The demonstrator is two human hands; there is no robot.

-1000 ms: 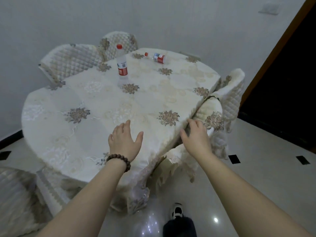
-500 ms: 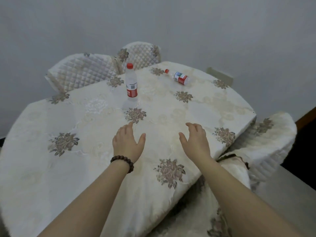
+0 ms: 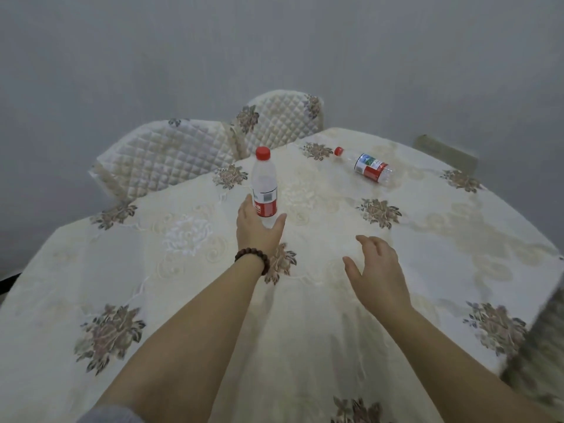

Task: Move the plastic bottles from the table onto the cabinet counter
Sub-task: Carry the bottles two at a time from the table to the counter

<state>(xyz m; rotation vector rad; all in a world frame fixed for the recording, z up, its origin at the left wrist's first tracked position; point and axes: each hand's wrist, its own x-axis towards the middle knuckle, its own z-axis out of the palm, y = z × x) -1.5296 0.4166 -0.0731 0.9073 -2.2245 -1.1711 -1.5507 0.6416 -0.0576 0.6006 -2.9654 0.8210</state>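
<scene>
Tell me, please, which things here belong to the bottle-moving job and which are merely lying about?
Belong to the job:
upright bottle, which the open left hand is reaching
lying bottle
right hand, open and empty

Just there:
tablecloth
quilted chairs
bead bracelet

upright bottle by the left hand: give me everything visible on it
The upright bottle is clear plastic with a red screw cap and a label that is white above and red below, with a barcode-like patch. No water line can be made out. It stands upright on the floral tablecloth, toward the table's far side. The left hand is open around its base, thumb on one side and fingers on the other; whether they touch it cannot be told.
</scene>
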